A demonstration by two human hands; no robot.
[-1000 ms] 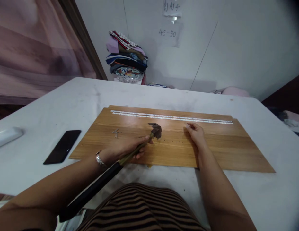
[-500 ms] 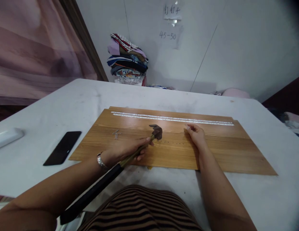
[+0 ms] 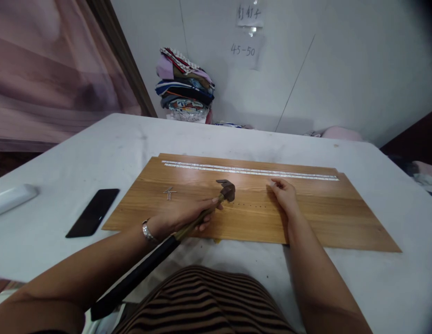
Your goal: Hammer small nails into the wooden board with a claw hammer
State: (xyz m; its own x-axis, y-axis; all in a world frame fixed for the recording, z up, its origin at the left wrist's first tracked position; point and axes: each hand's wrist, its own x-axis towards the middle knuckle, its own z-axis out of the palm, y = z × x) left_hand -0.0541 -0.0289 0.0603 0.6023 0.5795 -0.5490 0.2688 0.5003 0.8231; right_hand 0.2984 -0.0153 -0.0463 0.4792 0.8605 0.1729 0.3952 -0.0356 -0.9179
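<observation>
L hand (image 3: 181, 214) grips hammer (image 3: 225, 189); R hand (image 3: 284, 194) rests on board (image 3: 341, 218).

White table (image 3: 306, 144) with wooden board (image 3: 323, 218), black phone (image 3: 93, 212), white object (image 3: 12, 198)

— Board (image 3: 316, 218): wood, grain plain to see, a soft sheen near the far edge. Strip (image 3: 250, 170) along it: pale, glinting.
— Hammer (image 3: 188, 227): dull dark metal head, wooden neck, black matt grip.
— Nails (image 3: 170, 192): bright metal. Phone (image 3: 93, 212): glossy black.
— Table (image 3: 97, 148): white, matt, a little smudged. Wristband (image 3: 146, 231): shiny metal.
</observation>
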